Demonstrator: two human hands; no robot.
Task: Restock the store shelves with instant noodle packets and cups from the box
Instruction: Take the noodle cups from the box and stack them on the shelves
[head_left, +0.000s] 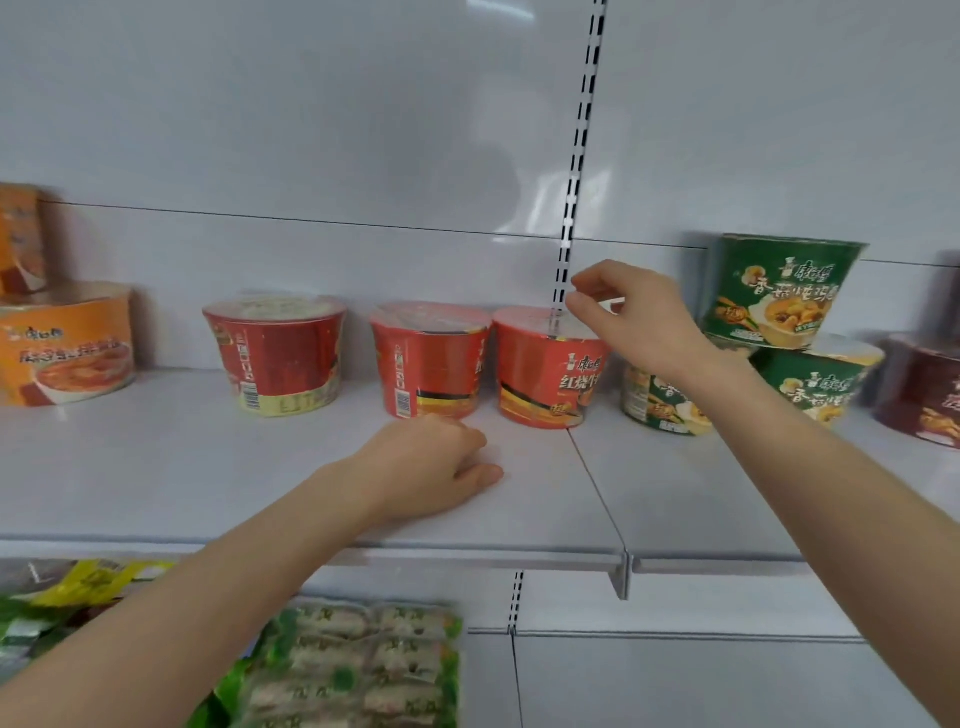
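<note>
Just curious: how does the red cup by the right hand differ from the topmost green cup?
The red cup stands on the shelf; the top green cup sits stacked on a lower green cup. The right hand hovers at the red cup's lid; the top green cup is untouched. Both are tapered cups.

This is a shop aisle: white metal display shelving, with a slotted upright (584, 130) running up between plain back panels (311, 130) and a shelf (208, 467) finished by a long rail (467, 558) along its front edge. Sealed instant noodle cups stand in a row with labels and barcodes showing: three red cups (431, 358) side by side, green cups (779, 291) stacked in two tiers to the right, an orange bowl (62, 348) to the left. On the lower shelf lie wrapped multipacks of packets (353, 665)
</note>
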